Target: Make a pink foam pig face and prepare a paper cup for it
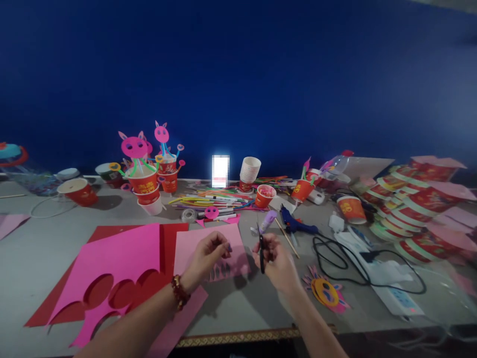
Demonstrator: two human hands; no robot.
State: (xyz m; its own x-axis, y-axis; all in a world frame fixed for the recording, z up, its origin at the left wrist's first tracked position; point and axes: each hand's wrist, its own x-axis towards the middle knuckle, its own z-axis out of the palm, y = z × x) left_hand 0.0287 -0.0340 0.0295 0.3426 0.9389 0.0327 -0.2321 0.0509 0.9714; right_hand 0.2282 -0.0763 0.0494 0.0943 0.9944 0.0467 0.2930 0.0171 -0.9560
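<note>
My right hand [275,256] grips a pair of scissors [262,253] with black handles, its blades pointing up and away from me. My left hand [212,251] is closed in a pinch above a light pink sheet of paper [190,243]. A tiny dark bluish spot shows at its fingertips, too small to name. Small leaf-shaped gaps show in the pink sheet just below that hand. To the left, a bright pink sheet [126,253] with round holes cut out lies over a red sheet [99,233]. Yellow and pink paper faces [326,293] lie right of my right hand.
Paper cups with pink pig faces [134,147] stand at the back left. Pipe cleaners [204,197] and pens lie mid-table. A blue glue gun [296,223], a black cable [335,268], a white power strip [398,298] and stacked red cups [425,204] occupy the right.
</note>
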